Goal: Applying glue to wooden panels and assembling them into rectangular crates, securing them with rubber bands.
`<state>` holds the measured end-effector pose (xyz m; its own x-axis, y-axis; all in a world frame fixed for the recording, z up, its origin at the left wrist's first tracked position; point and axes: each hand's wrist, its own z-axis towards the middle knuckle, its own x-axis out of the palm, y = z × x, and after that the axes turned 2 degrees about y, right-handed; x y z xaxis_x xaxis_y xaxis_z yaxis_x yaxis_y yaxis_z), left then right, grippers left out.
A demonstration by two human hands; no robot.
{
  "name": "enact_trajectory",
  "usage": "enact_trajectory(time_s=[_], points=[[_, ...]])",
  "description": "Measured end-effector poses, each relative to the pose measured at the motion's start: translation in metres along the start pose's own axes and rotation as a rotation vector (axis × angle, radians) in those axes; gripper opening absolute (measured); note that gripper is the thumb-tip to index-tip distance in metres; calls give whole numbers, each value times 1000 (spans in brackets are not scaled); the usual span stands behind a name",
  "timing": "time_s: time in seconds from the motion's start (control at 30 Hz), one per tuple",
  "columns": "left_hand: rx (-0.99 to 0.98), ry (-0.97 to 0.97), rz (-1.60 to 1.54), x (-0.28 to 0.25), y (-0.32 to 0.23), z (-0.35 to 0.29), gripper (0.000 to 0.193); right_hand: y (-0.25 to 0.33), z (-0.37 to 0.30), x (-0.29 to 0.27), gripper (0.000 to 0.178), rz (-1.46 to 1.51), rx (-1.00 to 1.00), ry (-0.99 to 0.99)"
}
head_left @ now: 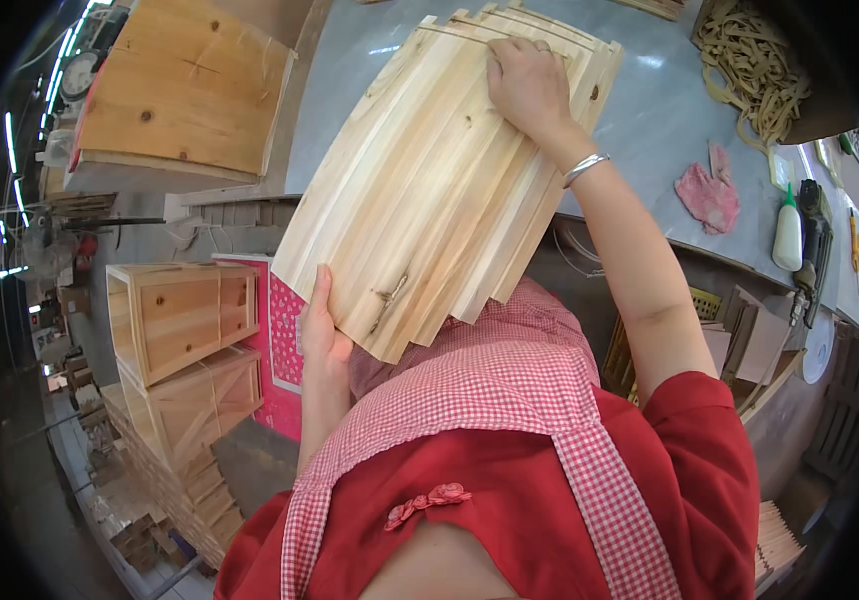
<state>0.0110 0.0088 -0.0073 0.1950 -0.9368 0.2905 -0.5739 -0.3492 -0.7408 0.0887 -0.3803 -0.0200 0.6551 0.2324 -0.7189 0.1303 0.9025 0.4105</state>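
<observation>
Several pale wooden boards (419, 150), overlapping in a stepped fan, slant across the table edge toward my body. Thin dark lines cross them near their far ends. My left hand (324, 335) is closed on the near left corner, thumb on top and the other fingers mostly hidden beneath. On the far part of the boards lies my right hand (532, 88), back up, its fingers resting on the surface close to the dark lines; the fingertips are hard to make out. A silver bracelet (586, 169) circles the right wrist.
Beneath the boards is a grey table (639, 110). A pink cloth (709, 192), a white bottle with a green tip (787, 232) and a box of tan bands (749, 65) are at the right. Wooden boxes (189, 320) stand stacked at left, below a large wooden piece (184, 85).
</observation>
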Motion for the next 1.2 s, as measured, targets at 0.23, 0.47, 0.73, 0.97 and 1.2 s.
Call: enact_trajectory(time_s=[0.23, 0.47, 0.73, 0.97, 1.2], points=[[-5, 7, -38, 0, 3, 0, 56, -1, -1, 4, 22, -44, -20, -14], [4, -12, -14, -9, 0, 6, 57, 14, -5, -5, 18, -72, 41, 61], [-8, -29, 32, 2, -2, -4, 58, 17, -7, -5, 25, -34, 67, 65], [175, -78, 233, -25, -1, 12, 58, -4, -22, -30, 35, 66, 36, -28], [861, -262, 751, -8, -29, -6, 49, -150, -116, -195, 55, -447, 284, -503]])
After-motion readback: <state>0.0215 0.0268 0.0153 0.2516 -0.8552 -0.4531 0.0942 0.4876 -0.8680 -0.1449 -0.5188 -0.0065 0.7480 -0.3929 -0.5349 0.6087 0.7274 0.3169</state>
